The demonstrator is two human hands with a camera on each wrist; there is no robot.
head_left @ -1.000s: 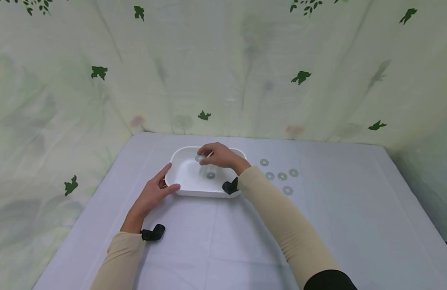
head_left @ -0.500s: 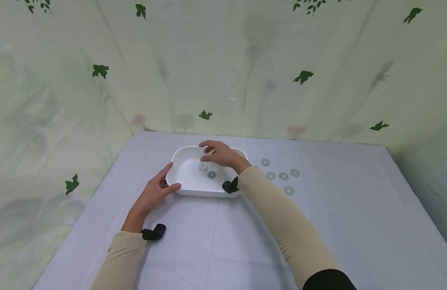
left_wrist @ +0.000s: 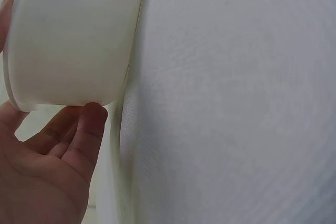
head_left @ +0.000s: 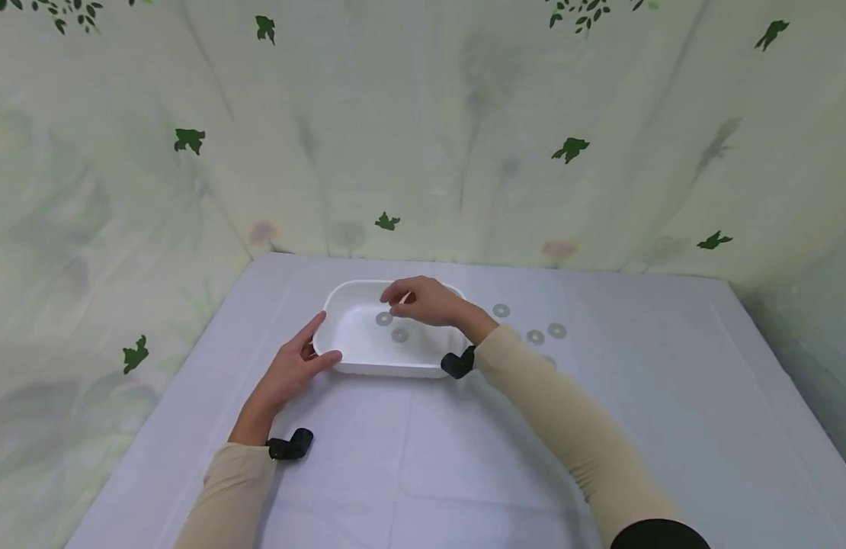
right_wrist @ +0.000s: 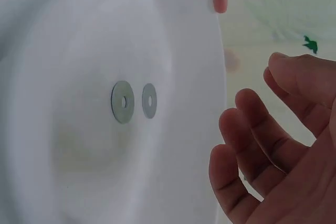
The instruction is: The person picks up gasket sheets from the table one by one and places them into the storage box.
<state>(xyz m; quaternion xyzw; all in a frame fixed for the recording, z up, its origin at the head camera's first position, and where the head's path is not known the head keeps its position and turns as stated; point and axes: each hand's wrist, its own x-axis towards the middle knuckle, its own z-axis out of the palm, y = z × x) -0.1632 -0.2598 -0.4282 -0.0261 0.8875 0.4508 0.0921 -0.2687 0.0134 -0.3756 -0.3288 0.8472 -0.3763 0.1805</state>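
A white oval-cornered tray [head_left: 357, 351] stands on the table, two flat grey washers lying apart on its floor: one washer [head_left: 384, 319] farther back, the other washer [head_left: 399, 335] nearer the front. My left hand [head_left: 293, 370] grips the tray's left end, thumb at the front corner and index finger on the left rim. In the left wrist view, bent fingers [left_wrist: 86, 135] meet the tray's outer wall. Over the tray's back right part is my right hand [head_left: 426, 301], fingers loosely bent. The right wrist view shows nothing between those fingers [right_wrist: 252, 150].
More washers lie on the white tablecloth [head_left: 670, 396] right of the tray, among them a washer [head_left: 501, 310] near its back corner and a washer [head_left: 556, 330] farther right. The right sleeve [head_left: 560, 412] partly covers this group. A leaf-printed curtain [head_left: 423, 137] hangs behind the table.
My right hand has let go of a washer, which dropped onto the tray's floor beside the other one. That hand and forearm then shifted right. The left hand keeps its place on the tray.
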